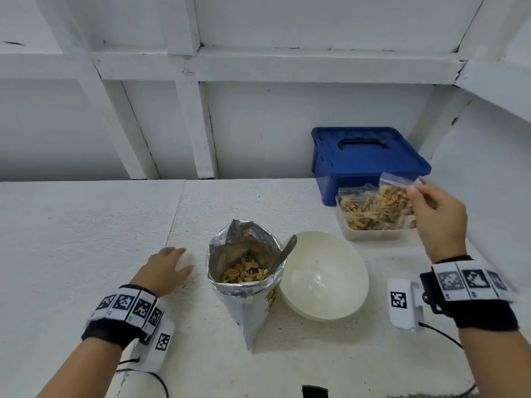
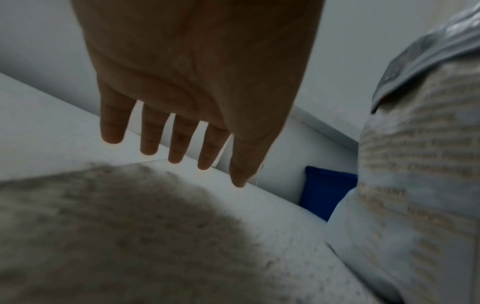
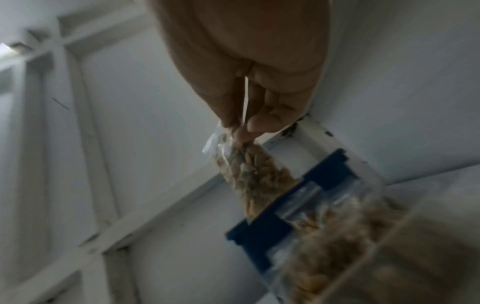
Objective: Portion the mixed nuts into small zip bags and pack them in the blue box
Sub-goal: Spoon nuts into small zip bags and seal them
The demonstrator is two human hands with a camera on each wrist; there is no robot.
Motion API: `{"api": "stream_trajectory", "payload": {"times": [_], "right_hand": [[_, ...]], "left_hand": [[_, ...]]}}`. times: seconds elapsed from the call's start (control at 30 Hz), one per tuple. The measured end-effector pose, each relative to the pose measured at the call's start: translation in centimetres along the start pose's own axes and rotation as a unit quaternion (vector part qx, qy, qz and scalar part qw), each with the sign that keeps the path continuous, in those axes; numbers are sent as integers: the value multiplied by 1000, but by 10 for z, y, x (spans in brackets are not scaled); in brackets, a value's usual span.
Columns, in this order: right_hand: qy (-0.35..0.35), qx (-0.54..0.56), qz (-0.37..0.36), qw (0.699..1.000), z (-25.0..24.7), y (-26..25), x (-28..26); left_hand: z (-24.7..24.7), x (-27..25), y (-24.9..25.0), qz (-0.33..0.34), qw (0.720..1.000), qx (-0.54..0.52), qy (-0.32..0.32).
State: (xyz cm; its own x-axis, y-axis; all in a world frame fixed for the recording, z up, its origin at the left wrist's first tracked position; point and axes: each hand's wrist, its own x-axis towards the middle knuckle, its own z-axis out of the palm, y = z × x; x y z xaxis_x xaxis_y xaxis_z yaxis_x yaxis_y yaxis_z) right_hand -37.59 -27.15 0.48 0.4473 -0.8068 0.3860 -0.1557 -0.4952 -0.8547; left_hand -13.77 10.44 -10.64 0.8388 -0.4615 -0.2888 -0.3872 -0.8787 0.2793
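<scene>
My right hand (image 1: 416, 196) pinches a small clear zip bag (image 1: 393, 196) of mixed nuts by its top, just above a clear plastic tub (image 1: 373, 232) that holds other filled bags. In the right wrist view the zip bag (image 3: 249, 174) hangs from my fingertips (image 3: 255, 123). The blue box (image 1: 365, 159) stands behind the tub, its lid on. An open foil pouch (image 1: 247, 271) of mixed nuts stands at the centre. My left hand (image 1: 169, 262) lies flat and empty on the table, left of the pouch, fingers (image 2: 149, 135) straight.
A cream bowl (image 1: 324, 277) sits right of the pouch, with a metal spoon (image 1: 287, 251) leaning from the pouch toward it. White walls with beams close the back and right sides. The white tabletop (image 1: 86, 239) stretches out to the left.
</scene>
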Motion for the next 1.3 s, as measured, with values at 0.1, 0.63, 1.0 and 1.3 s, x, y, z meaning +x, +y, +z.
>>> {"api": "stream_trajectory", "payload": {"times": [0.1,0.63,1.0,1.3], "right_hand": [[54,5,38,998,0,26,10],[-129,-85,69,986,61,51,37],[-202,-283,58,936,73,46,33],[-232,-343,88,906,76,48,36]], "left_hand": [[14,10,-8,-10,999,18,-34],[23,20,-19,-8,998,19,-54],[20,16,-18,-12,998,21,-60],[16,11,-10,-18,997,35,-59]]}}
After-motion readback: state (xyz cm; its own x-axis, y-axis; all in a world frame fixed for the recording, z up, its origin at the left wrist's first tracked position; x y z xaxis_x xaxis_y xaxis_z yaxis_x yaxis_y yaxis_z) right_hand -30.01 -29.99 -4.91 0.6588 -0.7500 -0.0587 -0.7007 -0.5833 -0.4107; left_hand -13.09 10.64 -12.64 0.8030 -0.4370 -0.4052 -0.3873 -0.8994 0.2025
